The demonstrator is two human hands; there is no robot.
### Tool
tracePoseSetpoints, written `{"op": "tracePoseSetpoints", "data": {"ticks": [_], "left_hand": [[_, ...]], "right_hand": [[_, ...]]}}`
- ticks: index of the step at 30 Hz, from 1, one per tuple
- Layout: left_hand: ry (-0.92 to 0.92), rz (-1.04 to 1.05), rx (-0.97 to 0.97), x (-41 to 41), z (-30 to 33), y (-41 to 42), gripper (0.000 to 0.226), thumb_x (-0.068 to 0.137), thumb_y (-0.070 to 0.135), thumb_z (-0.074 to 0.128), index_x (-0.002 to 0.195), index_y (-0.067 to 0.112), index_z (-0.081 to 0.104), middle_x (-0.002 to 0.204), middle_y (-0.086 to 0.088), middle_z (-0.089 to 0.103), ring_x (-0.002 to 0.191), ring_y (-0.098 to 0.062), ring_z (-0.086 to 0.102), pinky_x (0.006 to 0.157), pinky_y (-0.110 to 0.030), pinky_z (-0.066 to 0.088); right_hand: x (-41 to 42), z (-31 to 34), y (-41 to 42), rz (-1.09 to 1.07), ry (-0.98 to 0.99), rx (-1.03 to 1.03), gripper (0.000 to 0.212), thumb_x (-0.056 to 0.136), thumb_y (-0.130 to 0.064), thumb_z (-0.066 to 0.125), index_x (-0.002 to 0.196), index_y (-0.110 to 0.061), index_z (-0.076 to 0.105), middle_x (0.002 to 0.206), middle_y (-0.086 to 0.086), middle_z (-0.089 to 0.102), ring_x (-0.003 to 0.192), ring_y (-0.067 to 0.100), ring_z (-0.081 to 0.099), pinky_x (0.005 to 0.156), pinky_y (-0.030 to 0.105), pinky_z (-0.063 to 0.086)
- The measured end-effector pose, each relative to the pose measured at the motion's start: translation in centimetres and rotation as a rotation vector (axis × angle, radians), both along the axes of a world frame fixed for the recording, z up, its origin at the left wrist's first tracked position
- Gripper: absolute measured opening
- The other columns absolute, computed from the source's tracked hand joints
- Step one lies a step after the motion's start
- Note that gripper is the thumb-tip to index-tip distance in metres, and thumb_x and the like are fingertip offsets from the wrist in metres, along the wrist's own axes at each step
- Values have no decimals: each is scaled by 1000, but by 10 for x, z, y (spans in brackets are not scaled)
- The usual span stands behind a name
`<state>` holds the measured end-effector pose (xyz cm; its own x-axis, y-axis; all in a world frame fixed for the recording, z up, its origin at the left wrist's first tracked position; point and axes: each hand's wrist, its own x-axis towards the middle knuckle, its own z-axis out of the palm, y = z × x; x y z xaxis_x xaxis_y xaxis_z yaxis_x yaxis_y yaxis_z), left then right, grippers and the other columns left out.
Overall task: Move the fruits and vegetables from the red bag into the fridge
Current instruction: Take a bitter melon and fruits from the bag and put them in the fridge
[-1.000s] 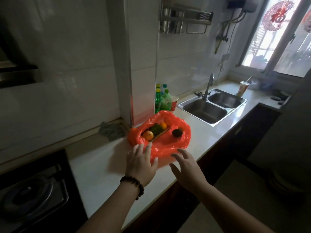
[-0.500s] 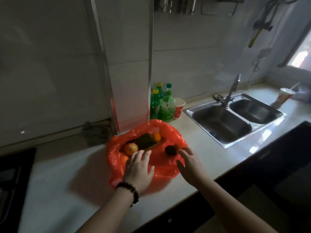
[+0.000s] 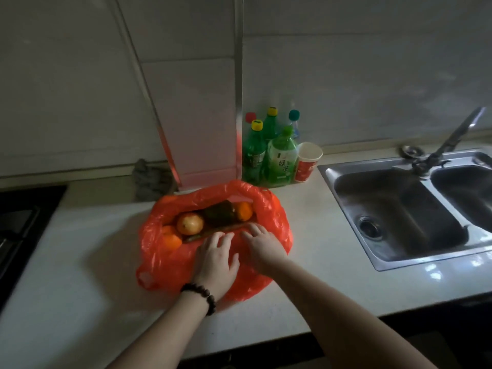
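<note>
The red plastic bag (image 3: 159,258) lies open on the white counter. Inside I see a yellowish round fruit (image 3: 189,223), an orange (image 3: 171,239) at the left, another orange (image 3: 244,211) at the back right, a dark green vegetable (image 3: 219,214) and a long thin green one (image 3: 213,232). My left hand (image 3: 215,259), with a bead bracelet on the wrist, rests on the bag's near side, fingers spread at the opening. Beside it, my right hand (image 3: 262,249) lies on the bag with fingers apart. No fridge is in view.
Several green bottles (image 3: 279,158) and a red paper cup (image 3: 306,162) stand behind the bag by the tiled pillar. A grey cloth (image 3: 149,179) lies at the wall. A steel double sink (image 3: 399,209) with a tap is to the right, a black hob (image 3: 16,225) to the left.
Both hands moved forward onto the bag's near edge and the view tilted down and closer. The dark round item seen earlier near my right hand is no longer visible.
</note>
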<state>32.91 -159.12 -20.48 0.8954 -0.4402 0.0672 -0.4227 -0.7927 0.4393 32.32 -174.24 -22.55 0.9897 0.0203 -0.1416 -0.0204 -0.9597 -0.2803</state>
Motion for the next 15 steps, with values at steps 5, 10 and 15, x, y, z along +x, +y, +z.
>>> {"op": "tracePoseSetpoints", "data": {"ticks": [5, 10, 15], "left_hand": [[-25, 23, -8, 18, -15, -11, 43, 88, 26, 57, 129, 14, 52, 126, -5, 53, 118, -22, 48, 99, -35, 41], [21, -72, -25, 26, -31, -50, 43, 89, 29, 55, 130, 16, 50, 128, -3, 49, 120, -20, 43, 102, -32, 36], [72, -90, -101, 39, -42, -95, 37, 88, 28, 58, 122, 13, 57, 122, -5, 54, 114, -23, 48, 97, -34, 40]], "right_hand": [[12, 2, -63, -188, -17, 114, 55, 86, -16, 54, 139, -22, 41, 147, 6, 36, 128, 33, 40, 103, 43, 40], [3, -1, -107, -285, -39, 218, 48, 89, -15, 53, 136, -21, 46, 143, 2, 43, 124, 28, 47, 97, 41, 44], [-13, -14, -115, -239, -76, 257, 42, 92, -17, 56, 133, -18, 50, 136, 3, 50, 117, 24, 53, 93, 31, 45]]}}
